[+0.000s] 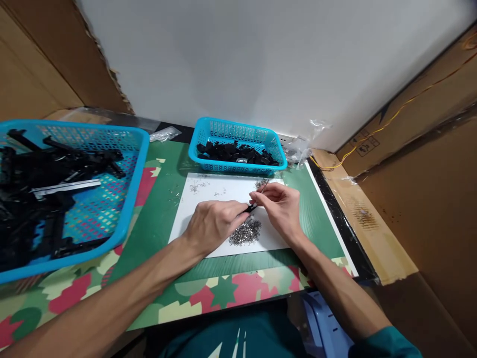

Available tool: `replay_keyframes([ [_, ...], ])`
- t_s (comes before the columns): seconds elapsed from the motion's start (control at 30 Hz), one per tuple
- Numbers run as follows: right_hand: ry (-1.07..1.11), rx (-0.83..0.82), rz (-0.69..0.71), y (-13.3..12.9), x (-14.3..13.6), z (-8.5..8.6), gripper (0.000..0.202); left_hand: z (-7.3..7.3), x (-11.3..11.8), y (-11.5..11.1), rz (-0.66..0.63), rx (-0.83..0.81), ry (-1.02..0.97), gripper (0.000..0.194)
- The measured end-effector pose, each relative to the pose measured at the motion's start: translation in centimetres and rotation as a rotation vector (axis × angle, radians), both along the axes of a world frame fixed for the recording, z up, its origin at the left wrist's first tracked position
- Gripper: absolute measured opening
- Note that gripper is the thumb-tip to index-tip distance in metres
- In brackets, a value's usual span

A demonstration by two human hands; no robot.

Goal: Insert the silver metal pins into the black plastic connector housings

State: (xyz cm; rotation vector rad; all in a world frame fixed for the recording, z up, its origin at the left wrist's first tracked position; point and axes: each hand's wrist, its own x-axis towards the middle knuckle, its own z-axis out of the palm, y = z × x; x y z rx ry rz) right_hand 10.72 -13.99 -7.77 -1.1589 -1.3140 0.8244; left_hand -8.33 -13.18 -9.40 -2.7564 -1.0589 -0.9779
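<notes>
My left hand [214, 219] is closed, pinching a small black plastic part [252, 208] between thumb and fingers. My right hand [282, 205] meets it from the other side, its fingertips closed around a thin pointed metal tool [266, 185] that looks like tweezers. The tip of the part lies close to the right fingertips; whether the two touch is too small to tell. Just below both hands a heap of small shiny metal pieces [245, 232] lies on a white sheet [208, 251]. A smaller heap [261, 183] sits behind the right hand, partly hidden by it.
At the back stands a blue basket [238, 168] of small black parts. A larger blue basket [137, 199] with long black parts fills the left side. Clear plastic bags [298, 149] lie by the wall, and cardboard [421, 199] borders the right. A green mat [160, 199] covers the table.
</notes>
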Motion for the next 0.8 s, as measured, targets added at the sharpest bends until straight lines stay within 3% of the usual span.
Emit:
replay_keyframes([
  [0.4,-0.201,0.079,-0.071,-0.8,-0.2,-0.1,0.016,-0.2,0.3,-0.3,-0.011,-0.024,0.008,0.023],
  [0.8,-0.292,0.079,-0.074,-1.4,-0.2,-0.1,0.019,-0.2,0.4,-0.6,-0.011,-0.079,0.033,0.024],
])
